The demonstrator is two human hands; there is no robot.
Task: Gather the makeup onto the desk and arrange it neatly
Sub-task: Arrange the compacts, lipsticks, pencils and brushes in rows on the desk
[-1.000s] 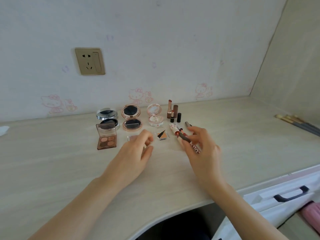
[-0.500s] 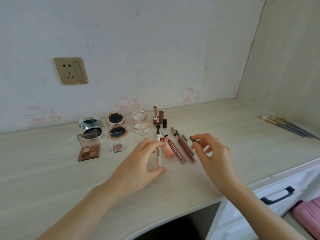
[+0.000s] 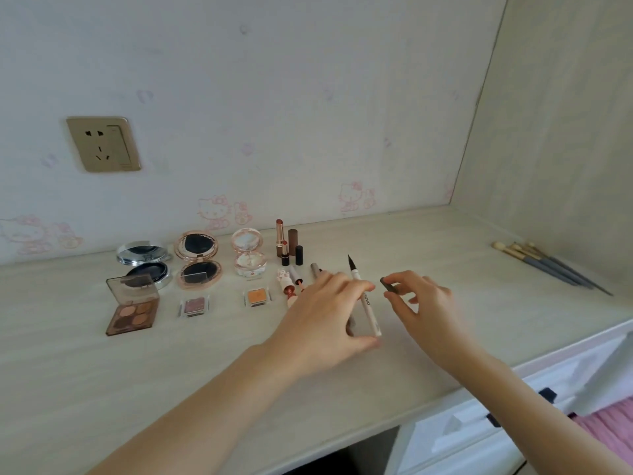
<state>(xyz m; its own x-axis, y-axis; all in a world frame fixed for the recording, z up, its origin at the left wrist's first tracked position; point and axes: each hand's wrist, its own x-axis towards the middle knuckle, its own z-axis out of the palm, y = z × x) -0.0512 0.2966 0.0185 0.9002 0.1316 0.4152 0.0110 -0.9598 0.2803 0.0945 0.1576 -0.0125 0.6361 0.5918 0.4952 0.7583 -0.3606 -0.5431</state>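
Change: since half a second ago the left hand has carried the white liner pen rightward, clear of the other pencils, and the right hand now holds a small dark cap near the pen's upper part.
Left hand (image 3: pixel 322 323): fingers and thumb curled round the white liner pen (image 3: pixel 365 302), which tilts with its dark brush tip away from the person.
Right hand (image 3: pixel 424 310): thumb and forefinger pinch the dark cap (image 3: pixel 388 284), just right of the pen and not touching it.
Desk (image 3: pixel 462 323): pale wood grain; both forearms reach over its front edge.
Pencils: several lip and brow pencils (image 3: pixel 294 279) lie partly hidden behind the left hand.
Single shadows: a plum pan (image 3: pixel 194 306) and an orange pan (image 3: pixel 257 296) sit side by side, apart.
Palette: a brown four-colour palette (image 3: pixel 132 311) lies open at the left.
Compacts: a silver one (image 3: pixel 145 264), a rose-gold one (image 3: pixel 198 258) and a small pale one (image 3: pixel 249 253) stand open in a row.
Lipsticks: upright tubes (image 3: pixel 287 243) just right of the pale compact.
Brushes: grey-handled brushes (image 3: pixel 548 265) lie well apart at the far right.
Wall: a gold socket (image 3: pixel 102 144) above the compacts.
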